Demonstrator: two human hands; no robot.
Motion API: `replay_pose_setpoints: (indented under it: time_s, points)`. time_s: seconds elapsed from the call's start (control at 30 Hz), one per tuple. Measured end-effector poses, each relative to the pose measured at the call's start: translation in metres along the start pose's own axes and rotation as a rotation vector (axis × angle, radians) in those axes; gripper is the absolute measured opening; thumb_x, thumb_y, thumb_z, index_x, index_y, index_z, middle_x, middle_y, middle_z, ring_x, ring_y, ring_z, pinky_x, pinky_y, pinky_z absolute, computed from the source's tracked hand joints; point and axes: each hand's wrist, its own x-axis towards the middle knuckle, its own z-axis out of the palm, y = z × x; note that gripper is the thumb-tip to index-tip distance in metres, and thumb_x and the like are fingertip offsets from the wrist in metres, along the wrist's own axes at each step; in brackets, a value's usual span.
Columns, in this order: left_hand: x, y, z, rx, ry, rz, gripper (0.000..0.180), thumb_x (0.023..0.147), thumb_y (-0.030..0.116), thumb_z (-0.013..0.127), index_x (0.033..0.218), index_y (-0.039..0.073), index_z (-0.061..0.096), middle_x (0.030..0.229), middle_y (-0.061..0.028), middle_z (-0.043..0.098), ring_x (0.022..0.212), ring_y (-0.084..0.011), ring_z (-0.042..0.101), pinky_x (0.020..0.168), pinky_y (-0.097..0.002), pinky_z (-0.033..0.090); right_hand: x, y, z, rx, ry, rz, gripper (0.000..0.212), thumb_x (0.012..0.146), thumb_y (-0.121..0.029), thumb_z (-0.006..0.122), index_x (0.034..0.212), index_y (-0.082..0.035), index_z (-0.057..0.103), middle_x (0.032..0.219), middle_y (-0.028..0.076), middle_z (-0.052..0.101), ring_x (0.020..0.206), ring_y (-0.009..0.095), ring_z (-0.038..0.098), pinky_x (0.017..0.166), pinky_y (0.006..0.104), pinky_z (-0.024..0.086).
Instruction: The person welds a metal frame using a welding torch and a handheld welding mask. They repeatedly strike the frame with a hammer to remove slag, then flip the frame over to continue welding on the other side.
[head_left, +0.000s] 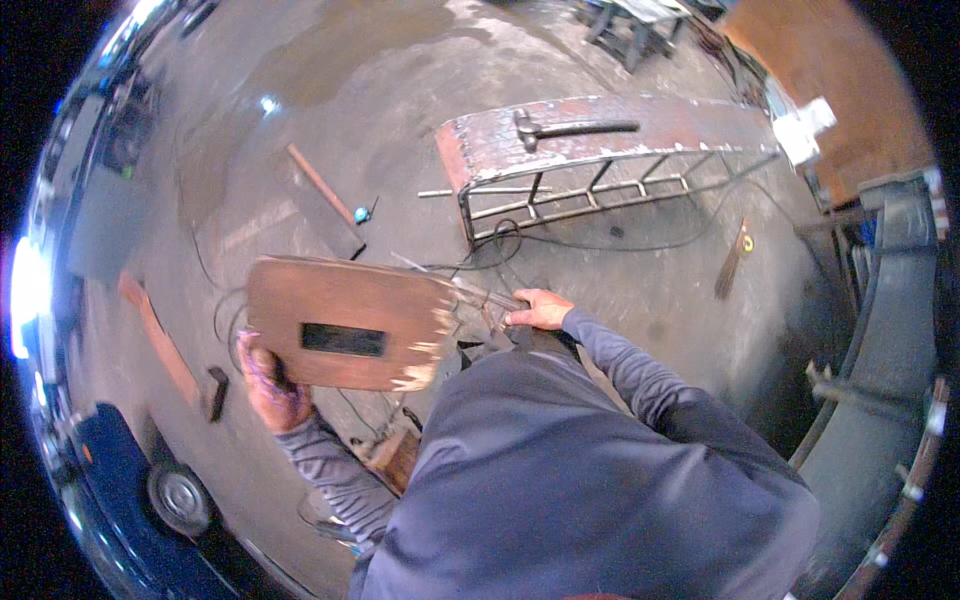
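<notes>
My left hand grips the left edge of a hand-held welding shield. It is a brown board with rounded left corners, a dark rectangular window and a chipped, splintered right edge. My right hand is closed around what looks like a welding electrode holder, a slim greyish tool in front of my waist. From its end a thin rod points left, partly behind the shield. Motion blur and the fingers hide the holder's details.
Ahead lies a long rusty metal piece with a ladder-like bar frame; a hammer rests on top. A brush, cables and a rusty bar are on the floor. A dark blue vehicle stands at left.
</notes>
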Motion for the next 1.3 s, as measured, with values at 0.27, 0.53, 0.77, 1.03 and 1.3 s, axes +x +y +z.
replay_pose_setpoints:
  time_s: [0.27, 0.53, 0.77, 1.03, 1.3]
  points:
    - [-0.087, -0.025, -0.061, 0.182, 0.065, -0.116, 0.055, 0.087, 0.008, 0.055, 0.136, -0.004, 0.035, 0.138, -0.0188, 0.042, 0.125, -0.0304, 0.046, 0.104, -0.0366, 0.035, -0.031, -0.037, -0.063, -0.170, 0.155, -0.143, 0.079, 0.079, -0.058, 0.063, 0.132, -0.002, 0.046, 0.124, 0.022, 0.056, 0.113, 0.034, 0.055, 0.091, 0.0391, 0.045]
    - [-0.146, -0.006, 0.036, -0.922, 0.783, -0.397, 0.032, 0.091, 0.013, 0.055, 0.122, 0.004, 0.053, 0.120, -0.0092, 0.059, 0.109, -0.0230, 0.056, 0.097, -0.0388, 0.042, -0.057, -0.058, -0.149, -0.116, -0.012, -0.352, 0.066, 0.081, -0.038, 0.069, 0.133, -0.005, 0.046, 0.119, 0.017, 0.060, 0.108, 0.025, 0.058, 0.088, 0.0345, 0.047]
    - [-0.166, 0.013, 0.145, -1.011, 0.767, -0.367, 0.040, 0.087, 0.002, 0.054, 0.127, 0.005, 0.046, 0.121, -0.0121, 0.057, 0.111, -0.0279, 0.056, 0.098, -0.0452, 0.042, -0.065, -0.003, -0.211, -0.145, 0.069, -0.453, 0.061, 0.082, -0.029, 0.069, 0.133, -0.003, 0.046, 0.112, 0.013, 0.063, 0.096, 0.019, 0.061, 0.082, 0.0315, 0.048]
    - [-0.157, 0.021, 0.229, -0.945, 0.837, -0.393, 0.029, 0.087, 0.001, 0.055, 0.115, -0.007, 0.053, 0.117, -0.0170, 0.059, 0.109, -0.0286, 0.058, 0.098, -0.0442, 0.043, -0.101, 0.041, -0.266, -0.286, 0.047, -0.406, 0.058, 0.083, -0.025, 0.069, 0.130, 0.001, 0.048, 0.113, 0.019, 0.063, 0.101, 0.026, 0.061, 0.086, 0.0332, 0.047]
    - [-0.123, 0.049, 0.264, 0.499, 0.593, -0.183, 0.010, 0.084, -0.004, 0.061, 0.092, -0.001, 0.068, 0.093, -0.0091, 0.062, 0.082, -0.0163, 0.058, 0.075, -0.0286, 0.047, -0.125, 0.021, -0.264, -0.193, 0.024, -0.129, 0.055, 0.084, -0.027, 0.068, 0.128, 0.000, 0.050, 0.115, 0.019, 0.062, 0.105, 0.024, 0.061, 0.087, 0.0330, 0.047]
